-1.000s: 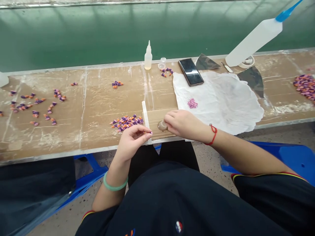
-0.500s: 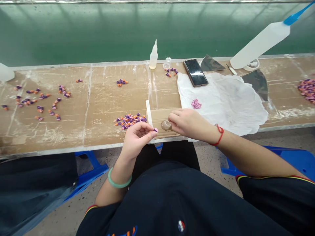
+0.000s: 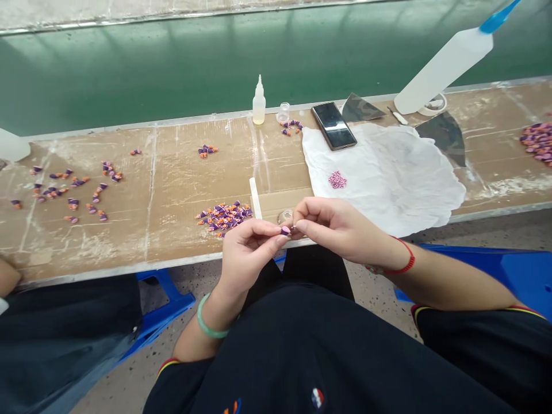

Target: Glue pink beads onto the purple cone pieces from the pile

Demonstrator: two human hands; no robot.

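Note:
My left hand pinches a small purple piece between thumb and fingers at the table's front edge. My right hand meets it from the right, its fingertips pinched against that same piece; what they hold is too small to make out. Just behind the hands lies a glossy blob of glue on a cardboard patch. A pile of purple and orange pieces lies left of the patch. A small heap of pink beads rests on a white sheet.
A small glue bottle, a tiny clear cup and a phone stand at the back. A large squeeze bottle leans at the right. More purple pieces lie scattered at left, another pile at far right. A person's dark clothing is at lower left.
My right hand left the glue blob and came toward me to meet my left hand. The left hand shifted right with the purple piece.

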